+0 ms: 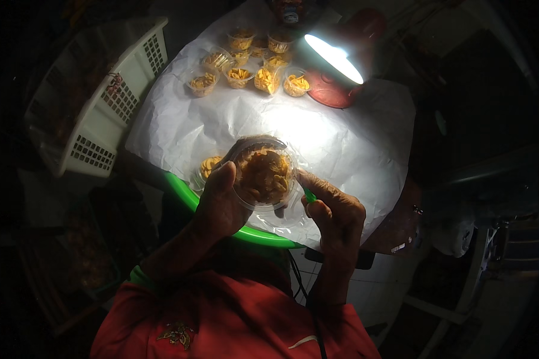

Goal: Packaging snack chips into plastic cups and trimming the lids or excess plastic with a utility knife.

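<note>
My left hand grips a round clear plastic tub of yellow-brown chips, held up over the white paper with its round face towards me. At its right side is my right hand, the index fingertip at the tub's edge. Between the right thumb and fingers sits a small green object; most of it is hidden, so its kind is unclear. Just left of the held tub, another clear tub of chips rests on the paper, partly covered by my left hand.
Several chip-filled tubs stand at the back of the white paper. Beside them a lit red desk lamp shines down. A bright green rim curves along the near side. A cream plastic basket stands left.
</note>
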